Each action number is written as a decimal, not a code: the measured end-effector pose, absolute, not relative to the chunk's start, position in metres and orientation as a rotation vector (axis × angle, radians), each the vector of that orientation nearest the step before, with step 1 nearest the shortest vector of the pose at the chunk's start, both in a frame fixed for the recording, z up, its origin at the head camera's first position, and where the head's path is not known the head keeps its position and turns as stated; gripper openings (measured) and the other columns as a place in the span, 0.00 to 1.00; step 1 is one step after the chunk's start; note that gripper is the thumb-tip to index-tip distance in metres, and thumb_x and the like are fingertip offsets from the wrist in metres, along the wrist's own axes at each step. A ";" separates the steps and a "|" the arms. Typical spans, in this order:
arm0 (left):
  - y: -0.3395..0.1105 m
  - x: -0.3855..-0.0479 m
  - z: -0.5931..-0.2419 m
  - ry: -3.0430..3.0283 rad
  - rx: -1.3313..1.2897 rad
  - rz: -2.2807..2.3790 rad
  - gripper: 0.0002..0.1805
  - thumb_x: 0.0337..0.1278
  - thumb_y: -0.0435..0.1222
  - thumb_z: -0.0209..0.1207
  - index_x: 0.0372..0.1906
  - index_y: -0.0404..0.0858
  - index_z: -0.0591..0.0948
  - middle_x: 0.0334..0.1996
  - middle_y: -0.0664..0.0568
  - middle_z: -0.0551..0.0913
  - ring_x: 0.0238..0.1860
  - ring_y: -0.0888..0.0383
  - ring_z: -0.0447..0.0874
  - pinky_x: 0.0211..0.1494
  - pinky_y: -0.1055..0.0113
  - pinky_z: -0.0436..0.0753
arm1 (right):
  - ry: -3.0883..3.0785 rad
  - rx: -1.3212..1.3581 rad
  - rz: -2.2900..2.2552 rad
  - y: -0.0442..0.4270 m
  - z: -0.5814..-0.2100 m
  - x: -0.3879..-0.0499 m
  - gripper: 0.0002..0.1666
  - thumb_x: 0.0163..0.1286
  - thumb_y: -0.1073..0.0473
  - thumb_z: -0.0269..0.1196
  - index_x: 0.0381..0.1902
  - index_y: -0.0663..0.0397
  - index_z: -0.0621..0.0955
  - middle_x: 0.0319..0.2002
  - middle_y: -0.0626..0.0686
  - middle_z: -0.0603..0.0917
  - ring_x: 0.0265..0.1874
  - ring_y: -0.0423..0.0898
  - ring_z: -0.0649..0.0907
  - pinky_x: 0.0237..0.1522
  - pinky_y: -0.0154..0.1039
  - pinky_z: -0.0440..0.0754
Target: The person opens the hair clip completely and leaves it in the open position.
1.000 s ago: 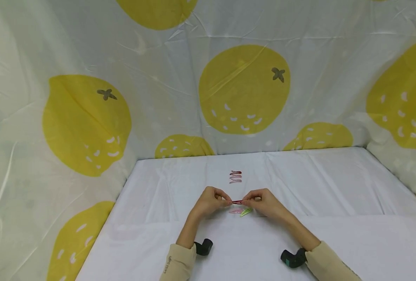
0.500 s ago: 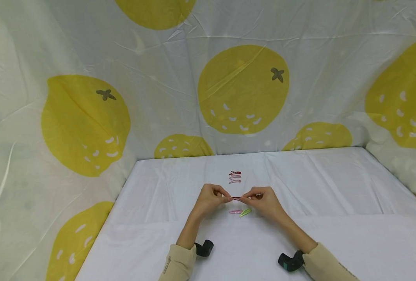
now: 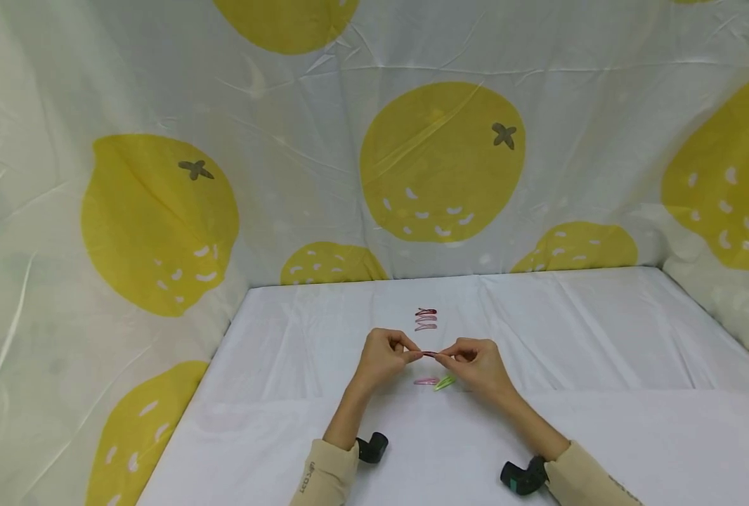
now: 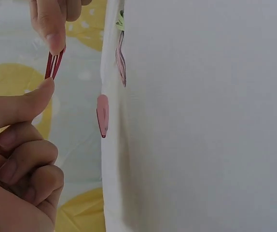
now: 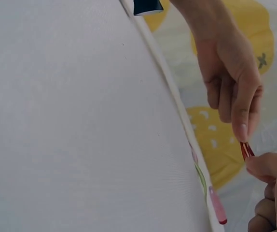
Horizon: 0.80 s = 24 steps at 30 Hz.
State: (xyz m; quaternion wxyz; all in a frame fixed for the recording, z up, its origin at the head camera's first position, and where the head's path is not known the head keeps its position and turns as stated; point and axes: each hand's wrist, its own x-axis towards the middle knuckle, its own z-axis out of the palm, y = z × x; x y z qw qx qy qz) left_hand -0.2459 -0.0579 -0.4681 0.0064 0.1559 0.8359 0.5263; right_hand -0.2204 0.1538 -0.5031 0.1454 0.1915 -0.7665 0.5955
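- Head: pinched at either end, thumb against finger, by left hand (image 3: 382,358) and right hand (image 3: 479,362): red clip (image 3: 430,354), above table (image 3: 570,337); lying nearer, pink clip (image 3: 425,381) beside green clip (image 3: 445,383).
- Left wrist: red clip, strips parted.
- Right wrist: red clip, between both thumbs.

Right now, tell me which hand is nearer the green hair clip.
Right. In the head view, the right hand is just to the right of the green hair clip; the left hand is farther off, to its left.
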 end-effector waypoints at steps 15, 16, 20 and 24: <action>-0.061 -0.249 -0.467 2.568 0.464 1.646 0.05 0.49 0.30 0.77 0.33 0.36 0.93 0.12 0.58 0.64 0.18 0.64 0.58 0.22 0.73 0.57 | -2.220 0.534 1.694 0.154 -0.503 -0.223 0.02 0.58 0.67 0.77 0.29 0.60 0.92 0.15 0.45 0.73 0.18 0.31 0.65 0.20 0.29 0.61; -0.061 -0.249 -0.467 2.568 0.463 1.646 0.05 0.49 0.30 0.77 0.33 0.36 0.93 0.12 0.58 0.64 0.18 0.64 0.58 0.23 0.73 0.57 | -2.217 0.532 1.696 0.154 -0.503 -0.223 0.02 0.58 0.67 0.77 0.29 0.60 0.92 0.15 0.45 0.74 0.18 0.31 0.65 0.20 0.29 0.61; -0.062 -0.249 -0.468 2.570 0.460 1.636 0.05 0.49 0.31 0.77 0.33 0.37 0.93 0.13 0.57 0.66 0.18 0.64 0.59 0.23 0.73 0.58 | -2.229 0.510 1.699 0.154 -0.504 -0.223 0.02 0.58 0.65 0.78 0.29 0.57 0.92 0.16 0.45 0.74 0.18 0.32 0.66 0.21 0.29 0.61; -0.063 -0.249 -0.468 2.562 0.457 1.632 0.06 0.49 0.30 0.77 0.35 0.36 0.93 0.13 0.56 0.67 0.18 0.64 0.60 0.23 0.73 0.58 | -2.261 0.481 1.690 0.154 -0.505 -0.223 0.02 0.59 0.64 0.78 0.29 0.57 0.92 0.16 0.44 0.72 0.19 0.33 0.66 0.21 0.29 0.61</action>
